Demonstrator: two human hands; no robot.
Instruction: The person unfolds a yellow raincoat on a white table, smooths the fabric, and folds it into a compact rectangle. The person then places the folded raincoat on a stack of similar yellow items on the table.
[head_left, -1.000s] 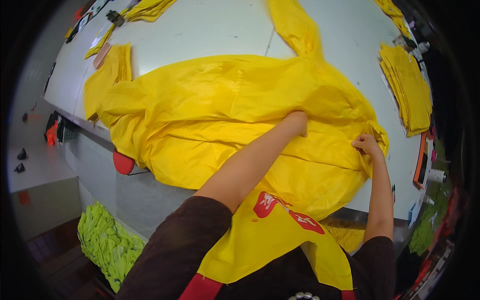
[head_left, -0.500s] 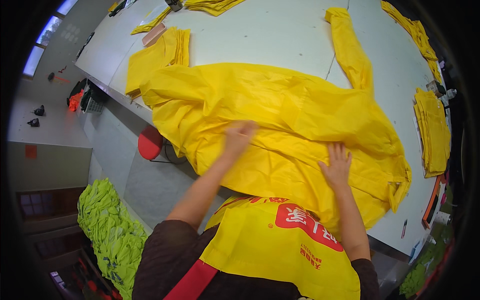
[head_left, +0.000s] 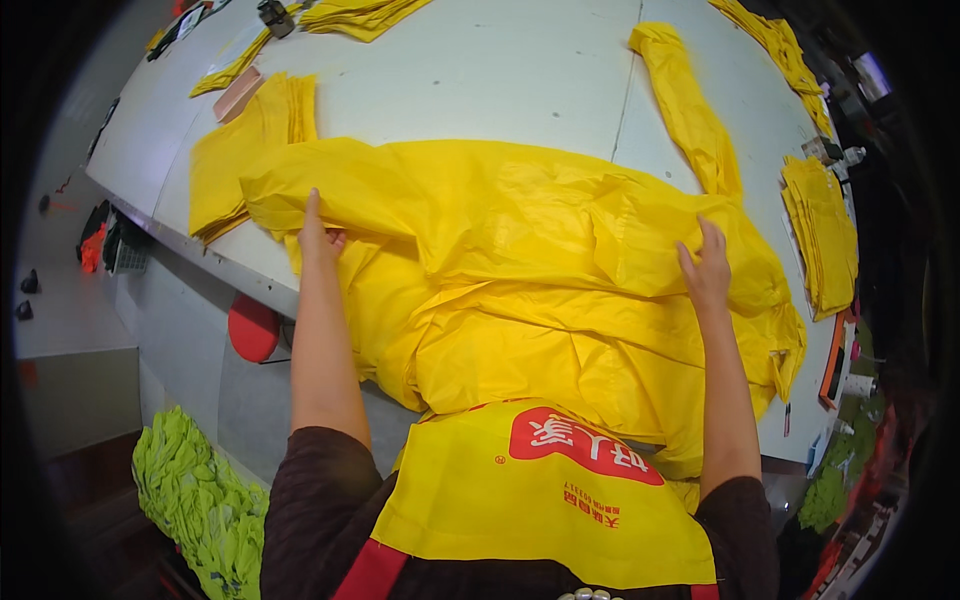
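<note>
A large yellow thin-fabric jacket (head_left: 520, 230) lies spread and creased across the table, its near part hanging over the edge toward me. One sleeve stretches left, while the other (head_left: 685, 105) runs to the far right. My left hand (head_left: 318, 238) is at the left sleeve's lower edge, thumb over the cloth and the other fingers curled at its underside, partly hidden. On the right side of the jacket, my right hand (head_left: 708, 268) has its thumb and fingers apart, over or lightly touching the cloth.
A folded yellow stack (head_left: 255, 150) sits by the left sleeve, near a pinkish block (head_left: 238, 95). Another yellow stack (head_left: 820, 235) lies along the white table's (head_left: 480, 80) right edge. Below left are a red stool (head_left: 252, 328) and a lime-green cloth heap (head_left: 195, 490).
My left hand has moved left and away from me, from the jacket's middle to its left sleeve. My right hand, flat on the cloth before, has shifted farther away. The view has turned slightly.
</note>
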